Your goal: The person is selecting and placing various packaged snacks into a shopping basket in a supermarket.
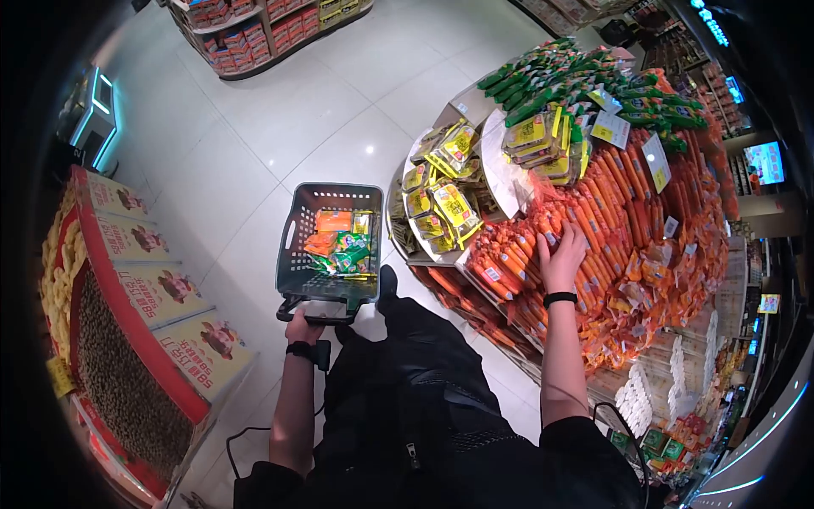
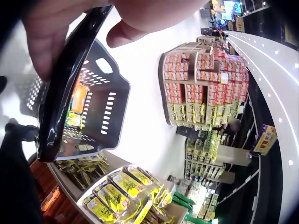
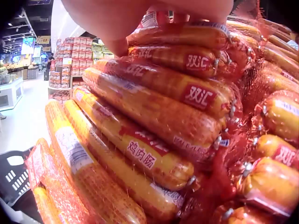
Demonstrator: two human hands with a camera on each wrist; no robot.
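Note:
My left hand [image 1: 303, 327] grips the black handle [image 2: 70, 79] of a grey shopping basket [image 1: 292, 254]. Inside the basket lie orange packets [image 1: 333, 221] and green packets [image 1: 348, 254]. Over a heap of sausages in red netting [image 3: 154, 107], my right hand [image 1: 561, 257] rests with thumb and fingers spread. Seen from the right wrist, fingers [image 3: 103, 23] lie across the upper sausages, fingertips partly hidden. The sausages have orange wrappers with red labels and metal-clipped ends.
Yellow-labelled packs [image 1: 455, 208] sit on the display's left end, and long green packets [image 1: 551, 85] at its back. Price cards [image 1: 610, 130] stand among the goods. A red-edged bin [image 1: 127, 356] stands left. Shelves of red boxes [image 2: 210, 79] stand across the tiled floor [image 1: 331, 110].

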